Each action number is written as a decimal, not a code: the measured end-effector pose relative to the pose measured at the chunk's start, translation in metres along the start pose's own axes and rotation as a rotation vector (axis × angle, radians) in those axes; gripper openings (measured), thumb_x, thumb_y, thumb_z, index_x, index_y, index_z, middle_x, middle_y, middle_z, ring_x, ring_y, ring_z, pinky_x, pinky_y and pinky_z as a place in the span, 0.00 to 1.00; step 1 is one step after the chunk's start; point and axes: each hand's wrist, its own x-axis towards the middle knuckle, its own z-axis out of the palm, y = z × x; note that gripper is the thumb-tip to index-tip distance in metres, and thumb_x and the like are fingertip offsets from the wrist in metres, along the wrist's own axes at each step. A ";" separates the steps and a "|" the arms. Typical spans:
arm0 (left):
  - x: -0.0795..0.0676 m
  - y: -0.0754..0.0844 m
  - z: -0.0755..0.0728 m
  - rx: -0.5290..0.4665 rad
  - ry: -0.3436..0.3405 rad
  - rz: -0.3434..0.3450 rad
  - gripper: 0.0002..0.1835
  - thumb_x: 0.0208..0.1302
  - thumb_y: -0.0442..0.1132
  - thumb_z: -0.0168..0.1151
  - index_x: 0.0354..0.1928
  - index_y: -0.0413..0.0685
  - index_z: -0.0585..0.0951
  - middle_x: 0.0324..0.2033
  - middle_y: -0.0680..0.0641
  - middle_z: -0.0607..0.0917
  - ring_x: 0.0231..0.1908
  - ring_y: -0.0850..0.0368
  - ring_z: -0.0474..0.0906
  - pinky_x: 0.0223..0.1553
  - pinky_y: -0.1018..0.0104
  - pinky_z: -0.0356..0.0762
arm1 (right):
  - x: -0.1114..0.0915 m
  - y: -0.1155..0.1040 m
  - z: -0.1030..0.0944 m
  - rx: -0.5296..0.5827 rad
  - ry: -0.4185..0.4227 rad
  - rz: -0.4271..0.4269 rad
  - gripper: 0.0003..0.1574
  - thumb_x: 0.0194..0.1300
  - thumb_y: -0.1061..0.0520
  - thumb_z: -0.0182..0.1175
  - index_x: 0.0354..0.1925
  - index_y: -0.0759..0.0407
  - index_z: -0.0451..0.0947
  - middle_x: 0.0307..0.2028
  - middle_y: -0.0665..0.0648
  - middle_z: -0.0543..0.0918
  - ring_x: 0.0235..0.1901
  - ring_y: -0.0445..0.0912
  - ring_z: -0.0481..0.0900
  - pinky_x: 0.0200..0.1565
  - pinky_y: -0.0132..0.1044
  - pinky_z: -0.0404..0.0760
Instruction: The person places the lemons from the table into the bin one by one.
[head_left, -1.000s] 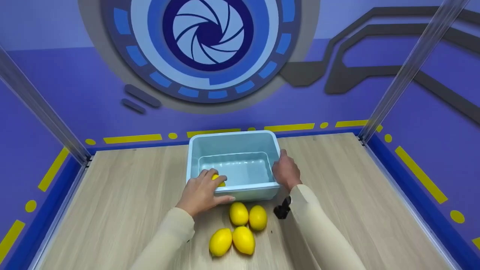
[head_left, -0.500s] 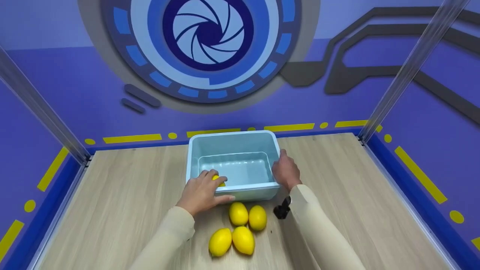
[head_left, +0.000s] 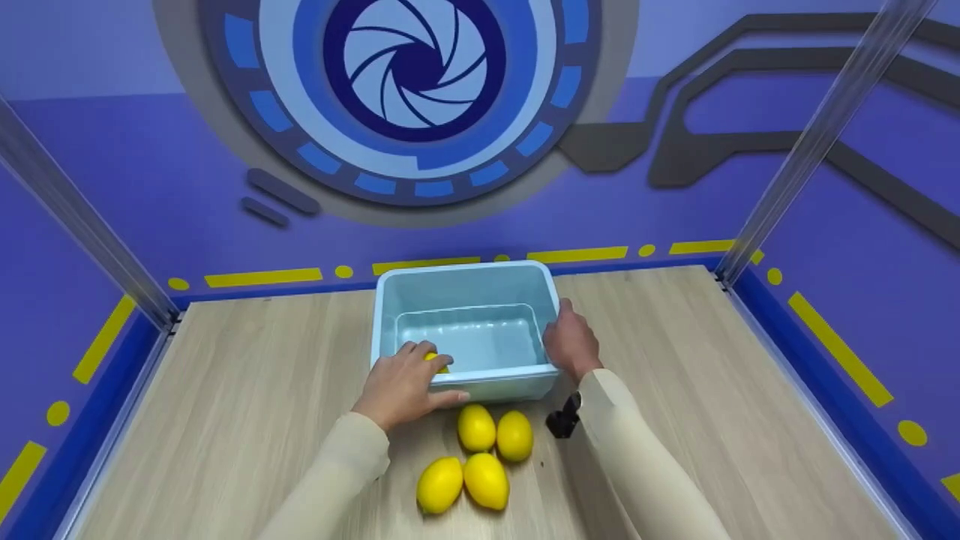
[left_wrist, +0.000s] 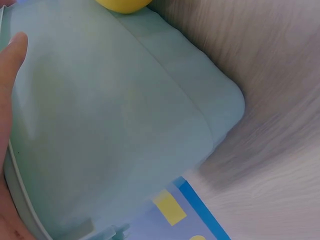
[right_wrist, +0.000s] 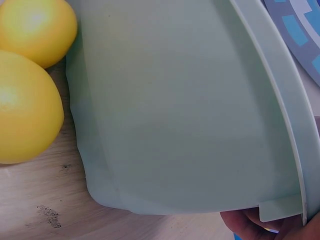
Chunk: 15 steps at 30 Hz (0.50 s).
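Your pale blue bin (head_left: 491, 341) stands on the wooden tabletop (head_left: 247, 412) near its far edge, its far rim close to the purple back wall (head_left: 675, 217); whether they touch cannot be told. You have tabletop reaching well out on both sides of it, towards the side walls; the near side is tighter, with four lemons just in front.

Your left hand (head_left: 405, 385) clasps the near-left rim, thumb spread along the outside of the near wall, fingers bent over to the inside. One lemon (head_left: 443, 369) sits under those fingers, mostly hidden, so you cannot tell how firmly they touch it. Your right hand (head_left: 573, 345) grips the right end, its fingers curled beneath the rim.

The bin's mouth faces up; its long axis runs left to right, the right end slightly farther from you.

Of the four, the far-left lemon (head_left: 477, 428) and far-right lemon (head_left: 515, 436) point roughly away from you; the near-left lemon (head_left: 440, 485) slants up to the right, the near-right lemon (head_left: 487, 481) up to the left.
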 end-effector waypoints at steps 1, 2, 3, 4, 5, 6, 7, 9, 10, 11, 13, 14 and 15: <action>0.000 0.000 0.000 0.000 -0.001 0.001 0.38 0.55 0.77 0.51 0.56 0.59 0.81 0.52 0.49 0.80 0.50 0.51 0.76 0.39 0.53 0.82 | 0.000 0.000 0.000 0.005 -0.007 0.009 0.34 0.74 0.57 0.41 0.74 0.58 0.46 0.68 0.64 0.67 0.66 0.57 0.68 0.67 0.56 0.65; 0.000 0.000 0.000 0.002 -0.002 0.002 0.38 0.55 0.77 0.51 0.55 0.59 0.81 0.52 0.49 0.80 0.50 0.51 0.76 0.39 0.52 0.82 | 0.000 -0.001 0.000 0.012 -0.014 0.019 0.34 0.74 0.57 0.41 0.74 0.58 0.46 0.69 0.64 0.66 0.67 0.57 0.67 0.68 0.56 0.65; 0.000 0.000 -0.001 0.004 -0.002 0.002 0.38 0.55 0.77 0.51 0.55 0.59 0.81 0.52 0.49 0.80 0.50 0.51 0.77 0.39 0.52 0.82 | 0.000 -0.001 0.000 0.018 -0.018 0.027 0.34 0.74 0.57 0.41 0.74 0.57 0.46 0.69 0.63 0.66 0.67 0.57 0.67 0.68 0.56 0.65; 0.000 0.001 -0.001 0.007 -0.002 0.002 0.38 0.55 0.77 0.51 0.54 0.58 0.82 0.51 0.48 0.81 0.49 0.50 0.77 0.40 0.52 0.82 | 0.000 -0.001 0.000 0.022 -0.021 0.031 0.34 0.74 0.57 0.41 0.74 0.57 0.46 0.69 0.63 0.66 0.67 0.56 0.67 0.68 0.56 0.65; -0.001 0.001 -0.001 0.011 0.000 0.004 0.38 0.55 0.77 0.50 0.53 0.58 0.82 0.51 0.48 0.81 0.48 0.50 0.78 0.40 0.52 0.81 | 0.000 -0.001 0.000 0.025 -0.023 0.035 0.34 0.74 0.57 0.41 0.74 0.56 0.46 0.68 0.63 0.66 0.67 0.56 0.68 0.68 0.56 0.65; -0.001 0.001 -0.001 0.012 0.002 0.004 0.37 0.55 0.77 0.51 0.52 0.58 0.83 0.50 0.48 0.81 0.47 0.50 0.78 0.40 0.51 0.81 | 0.000 -0.001 0.001 0.030 -0.025 0.039 0.34 0.74 0.57 0.42 0.74 0.56 0.47 0.68 0.62 0.67 0.66 0.56 0.68 0.68 0.56 0.65; -0.001 0.001 -0.001 0.013 0.003 0.003 0.37 0.55 0.77 0.51 0.52 0.57 0.83 0.49 0.48 0.82 0.47 0.50 0.78 0.40 0.51 0.81 | 0.000 -0.002 0.000 0.032 -0.028 0.041 0.34 0.74 0.57 0.41 0.74 0.56 0.46 0.68 0.62 0.66 0.66 0.56 0.68 0.68 0.56 0.65; -0.001 0.001 -0.001 0.015 0.006 0.000 0.37 0.54 0.77 0.51 0.51 0.57 0.83 0.48 0.48 0.82 0.45 0.50 0.79 0.40 0.51 0.81 | 0.000 -0.002 0.000 0.038 -0.029 0.041 0.33 0.74 0.57 0.42 0.73 0.55 0.47 0.68 0.62 0.67 0.66 0.56 0.68 0.67 0.56 0.65; -0.001 0.001 0.000 0.016 0.006 -0.003 0.38 0.54 0.77 0.51 0.51 0.57 0.83 0.48 0.48 0.83 0.45 0.50 0.79 0.40 0.51 0.81 | 0.000 -0.002 0.000 0.037 -0.027 0.040 0.33 0.74 0.57 0.42 0.73 0.55 0.47 0.68 0.62 0.67 0.66 0.56 0.69 0.67 0.56 0.65; -0.001 0.001 0.000 0.017 0.006 -0.006 0.38 0.54 0.77 0.51 0.51 0.56 0.83 0.48 0.48 0.83 0.45 0.50 0.79 0.41 0.51 0.81 | 0.000 -0.002 0.000 0.038 -0.027 0.039 0.33 0.74 0.57 0.42 0.73 0.55 0.47 0.68 0.62 0.67 0.66 0.56 0.69 0.67 0.56 0.65; -0.001 0.001 0.000 0.016 0.006 -0.010 0.38 0.54 0.77 0.51 0.52 0.56 0.83 0.48 0.48 0.83 0.45 0.50 0.79 0.41 0.50 0.81 | 0.000 -0.001 0.000 0.035 -0.026 0.035 0.33 0.74 0.58 0.42 0.73 0.56 0.48 0.68 0.62 0.67 0.66 0.56 0.69 0.67 0.56 0.65; -0.001 0.001 0.000 0.016 0.007 -0.011 0.39 0.54 0.77 0.52 0.53 0.56 0.83 0.49 0.48 0.83 0.45 0.50 0.79 0.41 0.50 0.81 | 0.000 -0.001 0.000 0.033 -0.024 0.033 0.33 0.74 0.58 0.42 0.73 0.56 0.48 0.68 0.62 0.67 0.66 0.56 0.69 0.67 0.56 0.65; -0.001 0.001 0.000 0.015 0.005 -0.015 0.39 0.54 0.77 0.52 0.53 0.55 0.83 0.49 0.48 0.83 0.46 0.50 0.79 0.41 0.50 0.81 | 0.000 -0.001 0.000 0.031 -0.023 0.032 0.33 0.74 0.58 0.42 0.73 0.56 0.48 0.68 0.62 0.67 0.66 0.56 0.69 0.67 0.56 0.65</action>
